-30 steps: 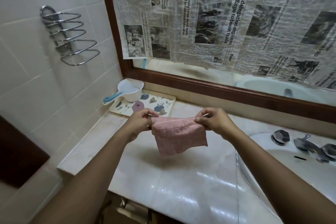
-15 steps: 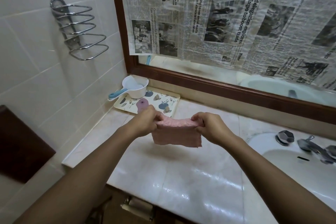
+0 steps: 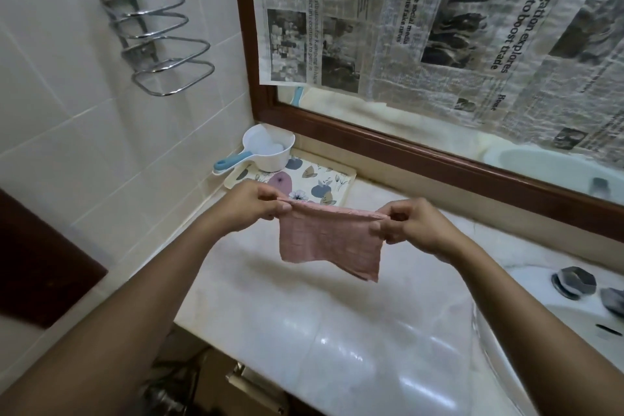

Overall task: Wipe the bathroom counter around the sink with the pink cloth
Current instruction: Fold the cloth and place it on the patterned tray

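Note:
The pink cloth (image 3: 329, 240) hangs stretched in the air between both hands, above the pale marble counter (image 3: 304, 324). My left hand (image 3: 251, 204) pinches its upper left corner. My right hand (image 3: 410, 224) pinches its upper right corner. The cloth's lower edge dangles a little above the counter, apart from it. The white sink (image 3: 574, 324) lies at the right edge, partly hidden by my right forearm.
A floral tray (image 3: 337, 179) sits in the back left corner with a white scoop (image 3: 270, 150) on it. Tap handles (image 3: 574, 280) stand on the sink rim. A chrome rack (image 3: 152, 27) hangs on the tiled wall. Newspaper covers the wood-framed mirror (image 3: 439, 27).
My hands have pulled apart, spreading the cloth wider and flatter. The view has moved closer to the counter's left corner.

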